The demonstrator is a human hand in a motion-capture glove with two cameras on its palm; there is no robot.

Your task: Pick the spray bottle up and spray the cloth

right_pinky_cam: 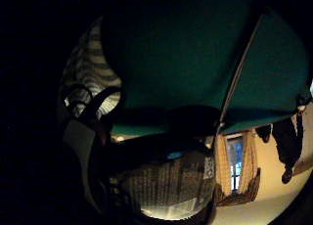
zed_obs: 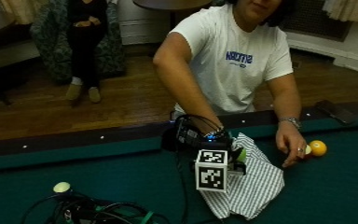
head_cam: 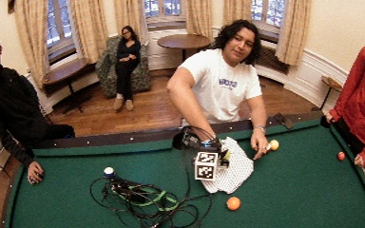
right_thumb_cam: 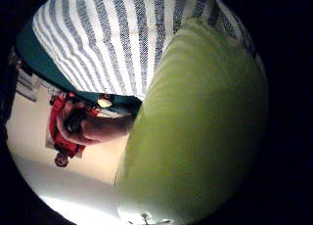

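Outside view: gloved right hand (zed_obs: 197, 135) over striped cloth (zed_obs: 259, 182) on the green table (zed_obs: 104, 163).
Grip: wrapped round yellow-green spray bottle (right_thumb_cam: 200, 137).
Bare hand (zed_obs: 291, 145): beside yellow ball (zed_obs: 318, 148).

Both outside cameras are facing the person across the green table (zed_obs: 328, 186); palm cameras are sitting close above the striped cloth (right_thumb_cam: 112, 39).

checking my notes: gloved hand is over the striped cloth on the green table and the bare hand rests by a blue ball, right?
Not quite: the ball by the bare hand is yellow-orange, not blue, as the outside view shows. The rest holds: the gloved hand is over the striped cloth on the green table.
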